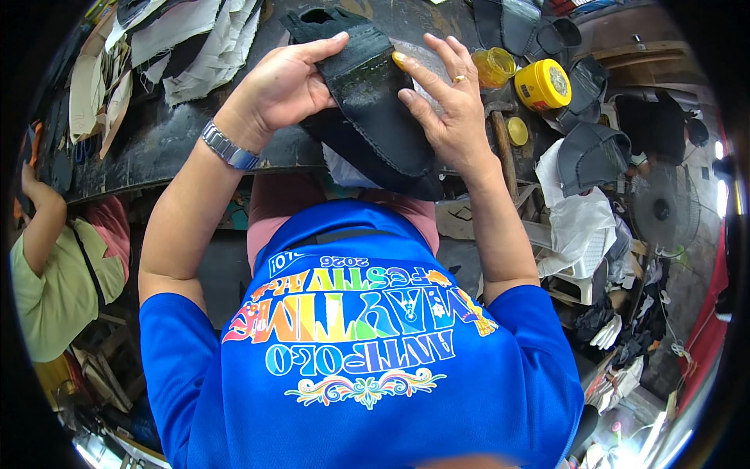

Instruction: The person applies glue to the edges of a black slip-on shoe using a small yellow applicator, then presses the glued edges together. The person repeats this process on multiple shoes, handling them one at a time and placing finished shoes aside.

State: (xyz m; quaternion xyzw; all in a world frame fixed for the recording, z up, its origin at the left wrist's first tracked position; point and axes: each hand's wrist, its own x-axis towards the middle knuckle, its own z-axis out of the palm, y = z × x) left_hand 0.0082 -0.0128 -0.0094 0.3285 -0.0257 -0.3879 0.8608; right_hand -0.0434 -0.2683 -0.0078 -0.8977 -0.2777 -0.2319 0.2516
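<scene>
Fabric scraps (211, 64) lie on the table (156, 142) left of the shoe upper (380, 117), a jar (541, 84) right.

**Worn dark table (156, 152) loaded at both sides**

Pale cut fabric pieces (195, 47) lie in a loose pile at the table's left, beside a heap of beige pieces (86, 98). On the right sits a yellow jar (539, 86), with a translucent yellow container (494, 68) just beside it. Nearer the edge lie a round yellow lid (517, 131) and a wooden-handled tool (501, 148). Black stitched pieces (508, 22) lie beyond.
</scene>
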